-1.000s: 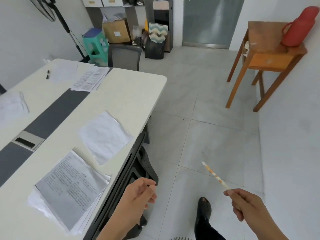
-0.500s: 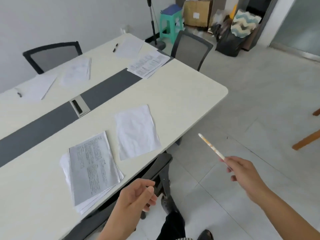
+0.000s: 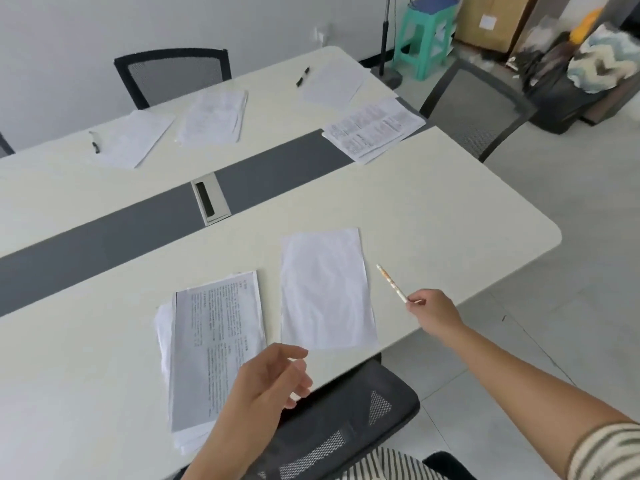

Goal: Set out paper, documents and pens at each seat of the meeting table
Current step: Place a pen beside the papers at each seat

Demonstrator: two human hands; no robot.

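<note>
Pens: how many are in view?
3: white pen in the right hand, black pen by the far-left sheet, second black pen by the far-right sheet. More may be hidden.

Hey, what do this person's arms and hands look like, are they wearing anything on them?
Both the left hand and the right hand are bare, and no gloves, rings or watch show. Both forearms are uncovered. On the right arm a short sleeve, light with thin dark stripes, starts near the elbow. The same striped shirt shows along the bottom edge.
</note>
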